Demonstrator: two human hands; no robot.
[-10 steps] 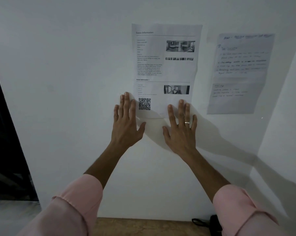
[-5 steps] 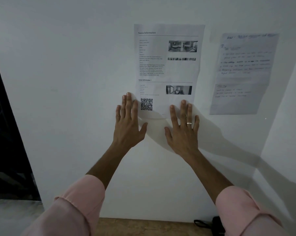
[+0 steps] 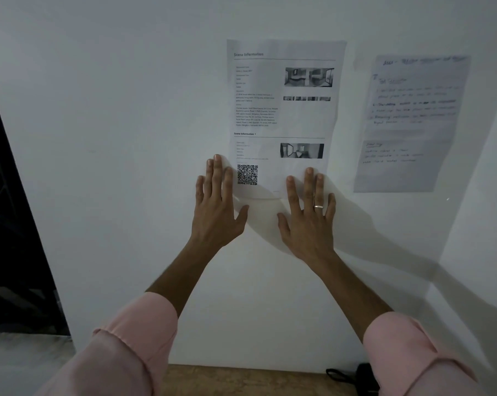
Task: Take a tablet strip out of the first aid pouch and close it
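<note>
My left hand [image 3: 217,207] and my right hand [image 3: 308,218] lie flat against a white wall, fingers spread, holding nothing. Their fingertips rest on the bottom corners of a printed sheet [image 3: 284,110] headed "Scene Information", with a QR code [image 3: 247,174] between the hands. The right hand wears a ring. No pouch and no tablet strip can be made out. A small black object with a strap [image 3: 353,377] lies at the foot of the wall; I cannot tell what it is.
A handwritten sheet [image 3: 410,124] hangs to the right of the printed one. A side wall [image 3: 481,224] closes the corner on the right. A dark opening [image 3: 10,224] is at the left. A brown surface [image 3: 241,380] shows below the wall.
The view has drifted slightly, so the sheets and hands sit a little further right in the frame. Both hands stay pressed flat on the wall.
</note>
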